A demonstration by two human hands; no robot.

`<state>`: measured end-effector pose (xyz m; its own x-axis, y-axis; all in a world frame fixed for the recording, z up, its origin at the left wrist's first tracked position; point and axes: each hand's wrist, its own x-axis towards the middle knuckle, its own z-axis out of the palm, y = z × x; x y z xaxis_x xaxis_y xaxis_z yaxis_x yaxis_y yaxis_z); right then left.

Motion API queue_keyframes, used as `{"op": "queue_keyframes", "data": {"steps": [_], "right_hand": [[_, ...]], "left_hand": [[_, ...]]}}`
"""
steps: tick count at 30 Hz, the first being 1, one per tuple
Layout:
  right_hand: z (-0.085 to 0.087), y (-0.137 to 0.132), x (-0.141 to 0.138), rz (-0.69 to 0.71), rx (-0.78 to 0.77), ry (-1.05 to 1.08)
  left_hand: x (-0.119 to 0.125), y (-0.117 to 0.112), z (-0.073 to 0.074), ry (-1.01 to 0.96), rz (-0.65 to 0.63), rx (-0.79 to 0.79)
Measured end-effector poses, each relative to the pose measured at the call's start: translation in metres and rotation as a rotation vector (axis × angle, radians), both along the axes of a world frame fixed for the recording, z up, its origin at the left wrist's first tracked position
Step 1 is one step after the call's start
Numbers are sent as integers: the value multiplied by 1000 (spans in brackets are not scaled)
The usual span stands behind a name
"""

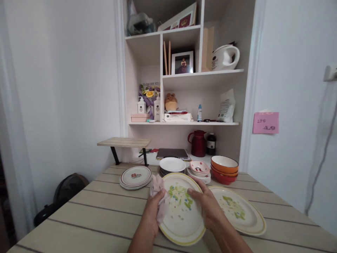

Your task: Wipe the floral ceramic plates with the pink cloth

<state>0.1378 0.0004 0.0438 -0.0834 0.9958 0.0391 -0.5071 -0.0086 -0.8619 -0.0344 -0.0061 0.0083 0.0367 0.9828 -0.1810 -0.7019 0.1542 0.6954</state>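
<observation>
I hold a cream plate with a yellow rim and a green floral print, tilted up toward me above the table. My left hand is closed on a pale pink cloth pressed against the plate's left side. Fingers of my right hand curl over the plate's right edge and grip it. A second plate of the same pattern lies flat on the table just to the right.
On the striped wooden table stand a stack of patterned plates, a stack of white plates, a small pink dish on plates, and stacked orange and red bowls. Shelves with bottles and a red jug fill the back wall.
</observation>
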Motion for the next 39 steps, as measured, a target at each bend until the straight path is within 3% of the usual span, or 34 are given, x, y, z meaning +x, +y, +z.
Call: {"op": "queue_keyframes", "data": {"steps": [8,15,22,27,30,33,39], "right_hand": [[-3,2,-6,-125,-21,105],[-12,2,-20,-275,40,145],[-10,-3,-33,-411,28,252],[-4,-6,-35,-239,7,299],[2,-4,-25,-84,-38,227],[9,-5,-8,-17,-32,144],[21,-12,12,116,52,41]], "left_hand": [[14,4,-4,-25,12,-15],[26,-4,2,-51,115,-1],[47,-11,1,-96,63,-1],[41,-9,4,-105,77,34],[26,-9,12,-94,139,74],[10,-11,22,-65,184,125],[-1,-22,30,98,114,181]]}}
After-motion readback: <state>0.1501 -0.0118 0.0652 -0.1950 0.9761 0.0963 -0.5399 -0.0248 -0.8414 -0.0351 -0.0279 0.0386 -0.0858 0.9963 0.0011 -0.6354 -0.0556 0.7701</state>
